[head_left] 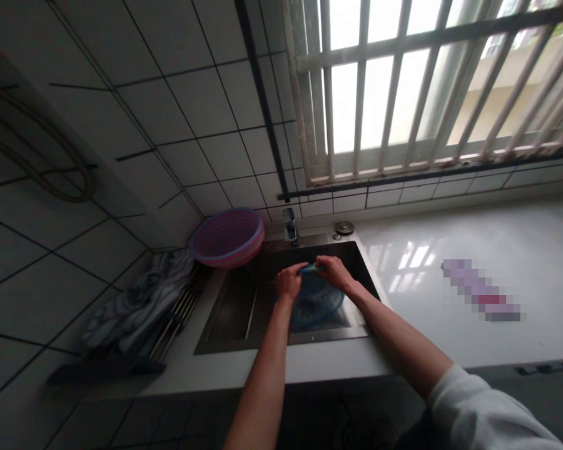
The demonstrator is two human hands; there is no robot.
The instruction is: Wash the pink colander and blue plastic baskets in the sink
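Over the steel sink [225,306], both my hands hold a blue plastic strainer basket [316,303]. My left hand [289,281] is curled on the basket's near-left rim. My right hand [335,272] grips the far rim, fingers closed over its edge. The basket hangs tilted inside the sink basin, below the faucet [289,226].
A pink-purple colander [228,237] stands on the sink's back-left corner. A patterned cloth [138,300] lies on a dish rack [173,319] to the left. White countertop [450,325] stretches to the right, under a barred window [426,87]. Tiled walls stand behind and left.
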